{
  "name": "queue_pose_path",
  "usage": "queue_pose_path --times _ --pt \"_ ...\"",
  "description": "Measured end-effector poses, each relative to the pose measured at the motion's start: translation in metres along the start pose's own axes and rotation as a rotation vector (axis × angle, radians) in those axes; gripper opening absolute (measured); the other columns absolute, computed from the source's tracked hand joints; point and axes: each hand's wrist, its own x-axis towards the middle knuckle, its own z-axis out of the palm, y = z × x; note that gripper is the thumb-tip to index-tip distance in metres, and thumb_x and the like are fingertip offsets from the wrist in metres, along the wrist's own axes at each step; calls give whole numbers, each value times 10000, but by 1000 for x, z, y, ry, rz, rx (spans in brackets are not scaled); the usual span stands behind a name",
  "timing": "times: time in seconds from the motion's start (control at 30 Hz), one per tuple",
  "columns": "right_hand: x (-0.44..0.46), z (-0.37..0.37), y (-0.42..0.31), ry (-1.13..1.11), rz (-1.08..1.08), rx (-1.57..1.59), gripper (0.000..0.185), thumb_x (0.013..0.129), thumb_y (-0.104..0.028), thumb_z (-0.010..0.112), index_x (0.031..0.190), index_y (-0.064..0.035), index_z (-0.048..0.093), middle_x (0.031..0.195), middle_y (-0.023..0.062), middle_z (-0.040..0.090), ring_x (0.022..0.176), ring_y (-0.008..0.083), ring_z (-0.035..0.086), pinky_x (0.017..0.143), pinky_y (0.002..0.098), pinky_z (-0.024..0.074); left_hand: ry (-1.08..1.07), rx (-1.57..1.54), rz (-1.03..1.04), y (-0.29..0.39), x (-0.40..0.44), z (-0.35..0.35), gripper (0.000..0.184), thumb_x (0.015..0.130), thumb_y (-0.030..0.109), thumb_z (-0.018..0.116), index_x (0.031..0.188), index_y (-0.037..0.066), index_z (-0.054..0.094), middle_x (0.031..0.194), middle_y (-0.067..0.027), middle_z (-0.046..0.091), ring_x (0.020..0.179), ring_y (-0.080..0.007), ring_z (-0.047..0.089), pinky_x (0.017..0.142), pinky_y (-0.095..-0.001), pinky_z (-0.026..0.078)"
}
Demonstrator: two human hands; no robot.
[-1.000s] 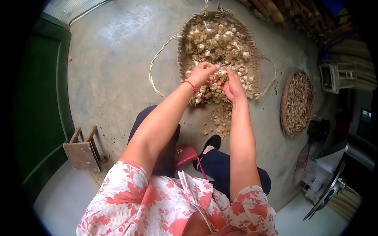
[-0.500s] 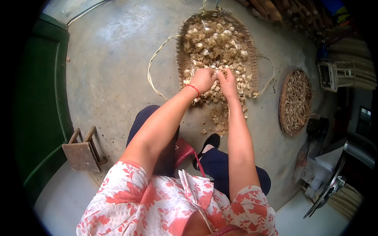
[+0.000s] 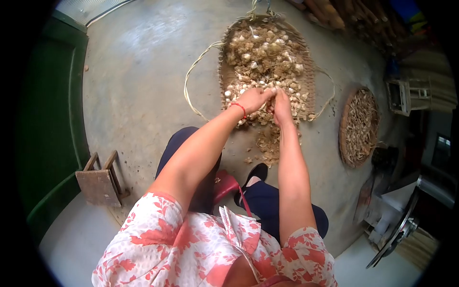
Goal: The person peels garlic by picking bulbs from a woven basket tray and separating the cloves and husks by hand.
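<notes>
My left hand, with a red band at its wrist, has its fingers pressed together over the near part of a woven basket. My right hand meets it at the fingertips, its fingers curled. Something small and pale shows between the fingertips, too small to make out. Under and beyond both hands lie garlic bulbs and cloves mixed with brown dry roots and husks. More brown husks have spilled on the floor at the basket's near edge.
A round tray of dried pieces lies at the right. A small wooden stool stands at the left by a green door. Logs are stacked at the upper right. A red bag hangs between my knees.
Over the last second my hands have come together at the fingertips, and my left hand has shifted slightly right. The view has moved a little.
</notes>
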Motion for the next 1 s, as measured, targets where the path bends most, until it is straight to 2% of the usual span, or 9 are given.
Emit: queue_pose_path --times 0.1,0.17,0.27,0.4,0.57,0.63,0.7,0.8,1.0 --pt "-4 16 -1 -2 -51 101 260 1001 -286 356 957 -63 483 599 9 456 434 74 361 378 221 299 65 18 81 -7 3 3 611 911 547 434 808 -32 602 707 -137 607 657 -201 605 621 -337 480" --pt "-4 16 -4 -49 -19 342 262 1000 -288 353 957 -62 479 596 15 457 417 81 354 358 222 294 -119 -738 47 -9 7 5 472 959 420 431 844 -16 568 716 -119 612 677 -163 609 628 -304 487" --pt "-2 12 -9 -23 40 482 267 1000 -295 353 939 -66 477 575 12 446 393 84 336 350 223 286 -174 -752 70 3 3 1 365 984 316 415 880 -12 539 730 -107 618 687 -143 609 636 -294 493" --pt "-8 6 -5 62 62 170 305 997 -311 345 835 -88 474 549 -3 435 382 86 335 354 226 286 -39 -31 312 6 -11 2 354 966 289 452 785 3 558 716 -101 606 689 -189 608 665 -331 483" --pt "-8 -21 19 -1 92 252 291 991 -317 365 845 -102 496 532 -14 431 368 77 330 338 215 269 -70 -63 149 7 -12 11 302 934 261 483 839 1 603 833 -145 656 804 -249 635 740 -357 487" --pt "-2 -60 51 219 187 -184 340 950 -354 443 780 -73 533 556 21 498 412 123 424 395 268 368 44 483 2 -10 -3 19 297 914 283 484 940 13 606 919 -165 661 865 -306 636 777 -394 493" --pt "-6 -109 81 298 47 -972 314 876 -370 552 856 -60 598 742 77 599 610 219 570 574 364 472 36 533 -53 -15 -8 9 309 907 303 485 999 26 586 939 -168 658 886 -319 632 789 -408 494" --pt "-19 -115 76 450 149 -1398 324 841 -370 572 923 -67 651 1019 118 612 883 298 595 809 442 460 19 592 -186 -10 -19 -6 367 890 330 509 1136 58 516 989 -170 650 920 -317 630 813 -417 492" --pt "56 1 18 202 -338 -983 312 907 -180 478 1184 -65 563 1187 121 577 1043 244 572 938 396 434 -59 634 -121 -9 -27 -15 377 872 301 547 1176 80 524 1049 -182 630 989 -330 602 841 -431 481"
